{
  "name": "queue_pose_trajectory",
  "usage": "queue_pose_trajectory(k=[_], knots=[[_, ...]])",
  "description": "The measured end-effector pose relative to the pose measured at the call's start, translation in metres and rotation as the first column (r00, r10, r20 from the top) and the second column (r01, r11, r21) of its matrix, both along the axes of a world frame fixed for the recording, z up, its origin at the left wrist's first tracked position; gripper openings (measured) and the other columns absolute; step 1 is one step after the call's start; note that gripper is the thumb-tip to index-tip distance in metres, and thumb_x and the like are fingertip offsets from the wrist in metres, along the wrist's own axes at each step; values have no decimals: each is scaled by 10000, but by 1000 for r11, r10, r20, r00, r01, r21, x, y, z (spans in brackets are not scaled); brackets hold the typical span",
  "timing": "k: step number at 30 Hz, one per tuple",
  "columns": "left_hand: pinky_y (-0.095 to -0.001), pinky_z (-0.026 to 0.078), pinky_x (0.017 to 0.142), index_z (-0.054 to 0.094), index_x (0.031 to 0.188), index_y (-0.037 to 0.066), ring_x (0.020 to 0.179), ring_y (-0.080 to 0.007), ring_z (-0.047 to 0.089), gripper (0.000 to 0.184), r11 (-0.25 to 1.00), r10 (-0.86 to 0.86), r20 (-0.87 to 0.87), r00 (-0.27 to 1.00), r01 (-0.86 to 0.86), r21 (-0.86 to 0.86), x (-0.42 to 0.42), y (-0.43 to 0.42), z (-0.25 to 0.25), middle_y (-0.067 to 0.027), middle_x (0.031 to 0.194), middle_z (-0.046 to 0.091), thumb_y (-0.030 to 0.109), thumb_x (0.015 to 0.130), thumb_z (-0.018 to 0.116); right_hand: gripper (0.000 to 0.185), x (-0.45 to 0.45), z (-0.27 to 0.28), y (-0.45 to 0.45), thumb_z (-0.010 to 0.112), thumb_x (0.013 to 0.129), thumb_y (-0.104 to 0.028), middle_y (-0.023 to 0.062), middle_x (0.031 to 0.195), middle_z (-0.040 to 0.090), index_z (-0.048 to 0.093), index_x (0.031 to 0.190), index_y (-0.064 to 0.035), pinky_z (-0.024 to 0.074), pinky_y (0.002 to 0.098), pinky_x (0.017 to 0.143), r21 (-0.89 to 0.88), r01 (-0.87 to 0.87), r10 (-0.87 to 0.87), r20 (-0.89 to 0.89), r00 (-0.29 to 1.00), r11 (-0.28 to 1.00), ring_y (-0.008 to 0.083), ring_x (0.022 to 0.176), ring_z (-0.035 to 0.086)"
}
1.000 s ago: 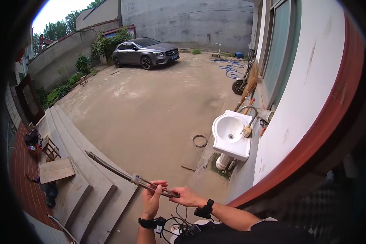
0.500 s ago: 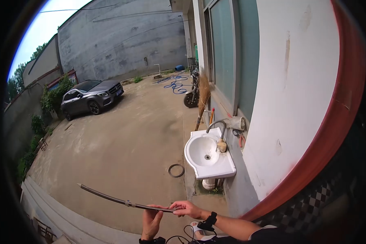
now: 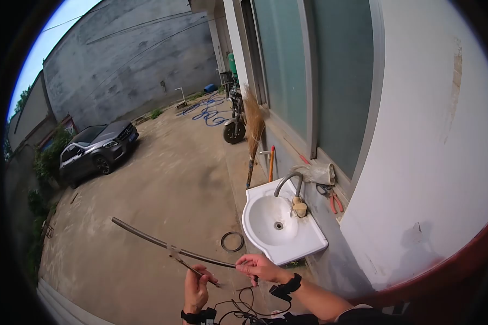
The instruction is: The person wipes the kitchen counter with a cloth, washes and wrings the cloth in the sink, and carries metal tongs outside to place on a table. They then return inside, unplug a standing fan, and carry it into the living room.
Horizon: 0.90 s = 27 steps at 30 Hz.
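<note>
My right hand (image 3: 260,267) is closed on the near end of a long, slightly bent dark grey tube (image 3: 146,236), which reaches out to the left over the ground. Lower down, my left hand (image 3: 196,292) is closed around a thin brownish rod (image 3: 184,264). The rod's upper end comes close to a pale, clear-looking band (image 3: 173,249) partway along the tube; whether they touch I cannot tell. Both wrists wear black straps, and black cables (image 3: 246,306) hang between them.
A white sink (image 3: 260,239) with a curved faucet (image 3: 288,180) stands by the wall on the right. A coiled ring (image 3: 232,241) lies on the concrete. Pliers (image 3: 336,202) and a glove (image 3: 320,173) rest on the sill. A broom (image 3: 253,127), motorcycle (image 3: 234,122) and car (image 3: 100,149) are beyond.
Both hands were together on the tube; now my left hand is lower, with a thin rod at an angle to it. The pale tip at the tube's far end no longer shows. My view has turned right.
</note>
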<state>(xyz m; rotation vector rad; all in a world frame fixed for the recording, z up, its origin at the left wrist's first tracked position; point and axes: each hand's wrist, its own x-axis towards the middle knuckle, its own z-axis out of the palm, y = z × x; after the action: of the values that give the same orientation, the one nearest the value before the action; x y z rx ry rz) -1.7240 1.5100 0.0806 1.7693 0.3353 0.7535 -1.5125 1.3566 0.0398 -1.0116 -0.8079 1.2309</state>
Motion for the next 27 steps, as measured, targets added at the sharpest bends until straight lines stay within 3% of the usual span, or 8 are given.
queue_pose_trajectory(k=[3, 5, 7, 9, 11, 14, 18, 27], knots=[[-319, 548, 678, 515, 1091, -8, 701, -192, 669, 88, 962, 143, -330, 933, -53, 267, 5, 61, -5, -89, 737, 632, 21, 1008, 523, 284, 42, 11, 7, 634, 1018, -274, -2, 714, 558, 634, 1133, -14, 488, 251, 446, -13, 190, -190, 14, 982, 982, 65, 544, 518], [-312, 540, 623, 529, 1032, -13, 662, -184, 663, 82, 944, 129, -268, 955, -35, 328, 19, 83, -11, -83, 699, 628, -47, 970, 487, 273, 58, 6, 29, 619, 1025, -271, -2, 718, 564, 652, 1106, -11, 489, 245, 456, -23, 286, -287, -38, 957, 958, 68, 539, 513], [-322, 549, 726, 523, 1035, -2, 762, -189, 679, 65, 982, 95, -277, 956, -44, 183, 38, 108, -31, -101, 807, 669, -34, 991, 487, 314, 58, -19, 63, 565, 1049, -291, -4, 746, 587, 674, 1083, 1, 508, 255, 502, -61, 399, -385, 167, 908, 915, 73, 610, 563], [-314, 525, 852, 552, 1031, 15, 908, -197, 691, 56, 995, 96, 76, 993, -96, -1, 60, 136, -51, -106, 911, 712, -2, 994, 514, 391, 46, -38, 104, 508, 1068, -323, 48, 885, 682, 693, 1101, 20, 558, 274, 594, -26, 444, -425, 245, 871, 896, 113, 797, 664], [-368, 445, 1027, 556, 1133, 25, 1147, -211, 620, 141, 998, 47, 23, 999, -47, -34, 66, 167, -51, -124, 1131, 684, 38, 993, 541, 434, 36, -51, 139, 497, 1069, -350, 111, 1076, 719, 687, 1174, 26, 598, 302, 685, -46, 515, -493, 229, 840, 856, 163, 1012, 688], [-455, 284, 1160, 393, 1413, 48, 1362, -283, 443, 576, 965, -157, 94, 983, 173, -199, 83, 231, -57, -163, 1439, 498, 173, 928, 677, 466, 37, -71, 201, 498, 1066, -368, 137, 1154, 708, 663, 1244, 30, 615, 314, 757, -24, 582, -560, 239, 793, 813, 193, 1055, 683], [-495, 304, 1155, 286, 1451, 76, 1385, -311, 419, 952, 970, -169, 92, 981, 183, -162, 108, 299, -64, -147, 1505, 388, 200, 736, 900, 463, 38, -72, 300, 494, 1069, -375, 130, 1080, 709, 652, 1265, 14, 593, 309, 777, 28, 690, -671, 265, 693, 724, 175, 967, 683], [-508, 357, 1161, 329, 1370, 102, 1337, -356, 485, 791, 961, -134, 286, 949, 194, -196, 171, 430, -43, -180, 1442, 457, 57, 779, 853, 466, 43, -55, 444, 426, 1099, -377, 149, 1111, 696, 616, 1309, -7, 511, 318, 882, 215, 688, -661, 572, 486, 693, 188, 1006, 650]])
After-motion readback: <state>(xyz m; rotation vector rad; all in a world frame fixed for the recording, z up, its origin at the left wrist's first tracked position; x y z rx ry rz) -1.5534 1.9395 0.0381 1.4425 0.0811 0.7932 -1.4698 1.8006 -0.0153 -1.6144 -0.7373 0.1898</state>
